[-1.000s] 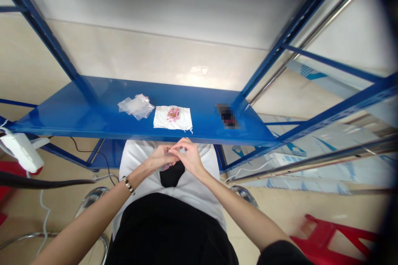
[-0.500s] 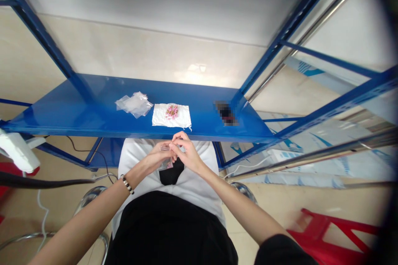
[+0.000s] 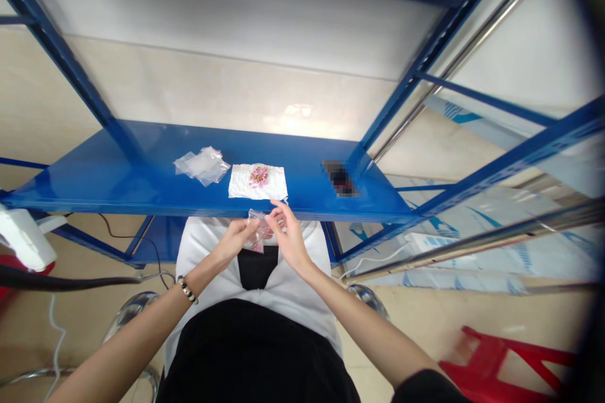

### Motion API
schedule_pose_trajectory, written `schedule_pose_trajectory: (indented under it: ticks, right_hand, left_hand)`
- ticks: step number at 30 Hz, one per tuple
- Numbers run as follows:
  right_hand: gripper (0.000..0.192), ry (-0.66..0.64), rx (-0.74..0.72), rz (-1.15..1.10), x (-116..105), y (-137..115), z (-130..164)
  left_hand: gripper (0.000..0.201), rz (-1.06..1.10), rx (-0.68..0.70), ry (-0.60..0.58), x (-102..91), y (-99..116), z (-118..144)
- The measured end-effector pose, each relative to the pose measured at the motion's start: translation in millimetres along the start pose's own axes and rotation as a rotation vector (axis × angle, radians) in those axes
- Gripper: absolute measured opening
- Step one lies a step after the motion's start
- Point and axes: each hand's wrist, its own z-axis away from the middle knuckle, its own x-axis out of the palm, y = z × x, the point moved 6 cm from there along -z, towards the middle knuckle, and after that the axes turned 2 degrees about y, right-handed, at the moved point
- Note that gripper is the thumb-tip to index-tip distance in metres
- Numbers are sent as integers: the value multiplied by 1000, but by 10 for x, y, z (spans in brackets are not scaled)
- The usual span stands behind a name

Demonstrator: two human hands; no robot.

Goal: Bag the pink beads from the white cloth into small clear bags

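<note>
Several clear bags lie overlapping at the left of the blue shelf. Nearer and to their right, the left hand has its thumb and fingers closed together on the left side of a small bag, with something pink inside, over the lap. Were that pinch to loosen, the bag could slip; whether its mouth is sealed cannot be told, and an open one might spill if tipped. Just beyond sits a white cloth bearing small pink pieces; a knuckle catching its near edge could scatter them. The right hand, fingers part-curled, is at the bag's right side, its grip unclear; too hard a tug could stretch the thin plastic.
</note>
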Motion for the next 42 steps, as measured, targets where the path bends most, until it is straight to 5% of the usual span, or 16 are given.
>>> schedule_pose_trajectory:
  ticks: [2, 5, 19, 23, 28, 37, 42]
  right_hand:
    - [44, 31, 112, -107, 17, 83, 23]
    - [31, 15, 217, -201, 56, 149, 39]
    - [28, 142, 289, -337, -52, 190, 11]
    - [28, 113, 305, -355, -17, 190, 22]
    - [29, -108, 181, -173, 131, 75, 49]
    - [26, -269, -67, 45, 177, -118, 79]
    - [24, -181, -39, 24, 27, -173, -35]
  left_hand:
    - [49, 30, -8, 2, -1, 14, 8]
    - [50, 38, -25, -19, -14, 62, 12]
    - [43, 2, -89, -122, -12, 42, 35]
    - [38, 24, -70, 21, -120, 11, 6]
    - [32, 81, 53, 165, -256, 134, -5]
    - [24, 269, -6, 147, -226, 92, 16]
    - [26, 132, 32, 166, -262, 138, 6]
